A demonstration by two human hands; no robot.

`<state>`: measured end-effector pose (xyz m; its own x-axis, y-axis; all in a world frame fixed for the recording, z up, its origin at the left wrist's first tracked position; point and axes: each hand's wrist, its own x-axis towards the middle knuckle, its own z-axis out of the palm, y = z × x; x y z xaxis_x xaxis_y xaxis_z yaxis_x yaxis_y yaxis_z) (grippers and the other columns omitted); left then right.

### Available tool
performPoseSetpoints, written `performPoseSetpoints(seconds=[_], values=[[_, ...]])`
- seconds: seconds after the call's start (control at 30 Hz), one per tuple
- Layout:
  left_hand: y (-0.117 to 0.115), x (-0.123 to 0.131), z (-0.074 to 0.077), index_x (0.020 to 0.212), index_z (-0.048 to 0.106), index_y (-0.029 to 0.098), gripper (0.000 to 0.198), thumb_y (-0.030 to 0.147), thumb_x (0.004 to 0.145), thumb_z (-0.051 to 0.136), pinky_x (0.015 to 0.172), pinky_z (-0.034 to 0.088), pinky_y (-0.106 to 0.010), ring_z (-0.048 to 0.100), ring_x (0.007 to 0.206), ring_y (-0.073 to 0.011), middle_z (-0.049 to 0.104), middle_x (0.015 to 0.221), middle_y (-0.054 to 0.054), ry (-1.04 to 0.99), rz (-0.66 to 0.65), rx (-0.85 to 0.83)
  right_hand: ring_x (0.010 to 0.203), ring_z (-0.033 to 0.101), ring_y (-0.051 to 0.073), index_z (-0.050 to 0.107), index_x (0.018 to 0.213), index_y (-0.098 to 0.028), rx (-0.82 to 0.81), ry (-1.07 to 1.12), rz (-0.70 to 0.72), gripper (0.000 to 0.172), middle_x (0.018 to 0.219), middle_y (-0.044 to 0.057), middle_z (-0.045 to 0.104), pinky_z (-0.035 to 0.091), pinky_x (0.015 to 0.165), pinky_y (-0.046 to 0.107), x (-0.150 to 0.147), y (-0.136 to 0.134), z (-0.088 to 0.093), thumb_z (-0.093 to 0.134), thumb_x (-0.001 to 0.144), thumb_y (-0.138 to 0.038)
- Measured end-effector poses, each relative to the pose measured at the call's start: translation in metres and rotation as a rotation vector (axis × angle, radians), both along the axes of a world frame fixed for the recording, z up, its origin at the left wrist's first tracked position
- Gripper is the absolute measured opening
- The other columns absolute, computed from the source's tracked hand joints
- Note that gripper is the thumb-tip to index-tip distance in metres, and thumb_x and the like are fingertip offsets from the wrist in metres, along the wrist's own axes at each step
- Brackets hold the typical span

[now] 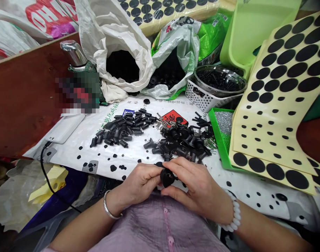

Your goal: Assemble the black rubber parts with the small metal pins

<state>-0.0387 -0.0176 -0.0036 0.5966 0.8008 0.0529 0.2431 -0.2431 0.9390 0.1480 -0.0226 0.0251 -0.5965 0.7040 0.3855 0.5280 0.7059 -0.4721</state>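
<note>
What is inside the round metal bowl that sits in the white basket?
The metal bowl holds many small black parts. They hide its bottom, and the bowl hides most of the white basket's inside.

Yellow sheets (270,140), black dots

Left hand (140,182): we pinch a round black plastic part (167,177).
Right hand (199,185): grips the same part.
Behind: pile of black parts (183,140).
</note>
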Motion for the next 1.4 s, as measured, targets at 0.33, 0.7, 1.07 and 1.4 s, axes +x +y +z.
performPoseSetpoints(seconds=[0.33, 0.7, 1.07, 1.4], values=[[-0.001, 0.002, -0.013, 0.058, 0.048, 0.013, 0.032, 0.019, 0.089, 0.043, 0.051, 0.032, -0.016, 0.04, 0.051, -0.0063, 0.043, 0.055, 0.004, -0.007, 0.072, 0.102, 0.075, 0.062, 0.02, 0.055, 0.107, -0.007, 0.011, -0.052, -0.005, 0.038, 0.089, 0.014, 0.062, 0.053, 0.059, 0.031, -0.005, 0.002, -0.006, 0.042, 0.091, -0.038], [0.001, -0.004, -0.005, 0.074, 0.06, 0.012, 0.024, 0.02, 0.09, 0.044, 0.055, 0.038, -0.017, 0.047, 0.056, -0.0079, 0.053, 0.062, 0.001, -0.069, 0.095, 0.159, 0.096, 0.06, 0.021, 0.054, 0.111, -0.012, 0.065, 0.127, -0.03, 0.036, 0.104, 0.014, 0.061, 0.053, 0.078, 0.031, -0.001, 0.005, 0.009, 0.058, 0.083, -0.034], [-0.002, -0.005, -0.015, 0.087, 0.06, 0.012, 0.02, 0.01, 0.086, 0.04, 0.059, 0.045, -0.023, 0.055, 0.059, -0.013, 0.062, 0.066, -0.004, 0.072, 0.14, 0.536, 0.091, 0.059, 0.015, 0.057, 0.092, -0.015, -0.016, 0.2, 0.047, 0.011, 0.098, 0.009, 0.06, 0.051, 0.078, 0.025, -0.008, 0.007, -0.008, 0.053, 0.083, -0.01], [0.03, -0.079, -0.01, 0.104, 0.058, 0.015, 0.022, 0.013, 0.085, 0.048, 0.086, 0.044, -0.041, 0.054, 0.099, -0.0232, 0.06, 0.104, -0.012, 0.559, 0.521, 0.781, 0.094, 0.057, 0.016, 0.056, 0.093, -0.017, -0.038, 0.333, -0.113, 0.015, 0.1, 0.008, 0.057, 0.048, 0.08, 0.026, 0.008, 0.006, -0.017, 0.056, 0.081, -0.009]])
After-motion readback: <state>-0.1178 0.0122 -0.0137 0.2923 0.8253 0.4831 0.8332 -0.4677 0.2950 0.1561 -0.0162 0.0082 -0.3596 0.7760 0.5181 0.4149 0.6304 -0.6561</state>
